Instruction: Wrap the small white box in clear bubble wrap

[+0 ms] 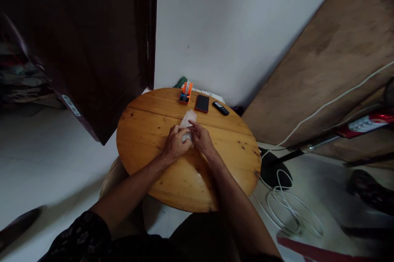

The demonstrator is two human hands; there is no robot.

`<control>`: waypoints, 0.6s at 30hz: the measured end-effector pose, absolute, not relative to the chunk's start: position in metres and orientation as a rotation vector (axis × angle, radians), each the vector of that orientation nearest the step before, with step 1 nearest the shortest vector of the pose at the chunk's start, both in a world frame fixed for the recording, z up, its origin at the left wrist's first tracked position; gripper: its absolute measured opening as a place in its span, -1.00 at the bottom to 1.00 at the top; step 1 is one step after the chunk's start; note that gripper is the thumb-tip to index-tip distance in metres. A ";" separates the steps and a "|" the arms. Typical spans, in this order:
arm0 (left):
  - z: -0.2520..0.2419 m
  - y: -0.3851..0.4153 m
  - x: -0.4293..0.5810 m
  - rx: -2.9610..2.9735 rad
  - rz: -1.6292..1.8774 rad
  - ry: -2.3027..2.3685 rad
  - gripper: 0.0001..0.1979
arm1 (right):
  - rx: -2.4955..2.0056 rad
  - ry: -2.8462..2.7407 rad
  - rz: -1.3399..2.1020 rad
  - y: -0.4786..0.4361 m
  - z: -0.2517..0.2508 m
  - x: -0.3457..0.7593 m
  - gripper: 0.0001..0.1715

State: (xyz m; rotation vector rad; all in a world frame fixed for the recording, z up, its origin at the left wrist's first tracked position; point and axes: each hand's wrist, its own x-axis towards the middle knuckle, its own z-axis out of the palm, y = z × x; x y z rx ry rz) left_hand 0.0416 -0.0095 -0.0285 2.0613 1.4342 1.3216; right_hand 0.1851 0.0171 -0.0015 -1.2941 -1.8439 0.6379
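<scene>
A thin, whitish plastic bag [188, 117] lies crumpled on the round wooden table [138, 131], its far end spread away from me. My left hand [175, 144] curls its fingers and thumb round the near part of the bag. From the other side, my right hand [201, 138] meets it, with fingers bent onto the bundled plastic and the index finger partly raised. Both hands nearly touch. What lies inside the bundle, if anything, is hidden by my fingers.
Along the table's far side are an orange tape dispenser [186, 93], a dark phone [202, 103] with a red edge and a small black handset [221, 108]. A dark door [101, 48] stands left. At right are a leaning board [308, 61], a black stand base [275, 169] and coiled white cable [297, 213].
</scene>
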 end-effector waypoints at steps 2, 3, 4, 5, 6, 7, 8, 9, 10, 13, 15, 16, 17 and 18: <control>-0.030 -0.010 0.042 2.084 1.320 1.432 -0.64 | -1.257 -1.671 0.647 0.020 -0.002 0.189 -0.54; -0.030 -0.010 0.043 2.089 1.319 1.439 -0.65 | -1.263 -1.553 0.658 0.022 -0.003 0.193 -0.56; -0.030 -0.010 0.043 2.090 1.320 1.450 -0.65 | -1.290 -1.437 0.692 0.023 -0.003 0.198 -0.58; -0.031 -0.011 0.044 2.089 1.323 1.460 -0.66 | -1.333 -1.334 0.751 0.023 -0.004 0.202 -0.60; -0.030 -0.011 0.044 2.085 1.328 1.468 -0.66 | -1.380 -1.254 0.833 0.023 -0.004 0.207 -0.60; -0.030 -0.011 0.045 2.081 1.332 1.473 -0.66 | -1.423 -1.198 0.922 0.023 -0.005 0.209 -0.60; -0.030 -0.011 0.045 2.076 1.335 1.477 -0.66 | -1.456 -1.164 1.002 0.022 -0.005 0.211 -0.59; -0.030 -0.011 0.045 2.073 1.336 1.477 -0.67 | -1.476 -1.147 1.065 0.022 -0.005 0.210 -0.58; -0.030 -0.012 0.045 2.071 1.338 1.476 -0.67 | -1.491 -1.143 1.104 0.023 -0.005 0.208 -0.58; -0.029 -0.012 0.044 2.058 1.335 1.468 -0.68 | -1.530 -1.191 1.162 0.031 0.000 0.197 -0.62; -0.028 -0.012 0.044 2.044 1.335 1.460 -0.69 | -1.549 -1.234 1.194 0.039 0.004 0.190 -0.65; -0.028 -0.012 0.044 2.038 1.332 1.452 -0.69 | -1.553 -1.251 1.213 0.043 0.006 0.188 -0.65; -0.028 -0.012 0.044 2.034 1.329 1.443 -0.69 | -1.548 -1.262 1.235 0.046 0.007 0.186 -0.64; -0.028 -0.012 0.044 2.030 1.326 1.434 -0.69 | -1.532 -1.271 1.255 0.048 0.007 0.184 -0.62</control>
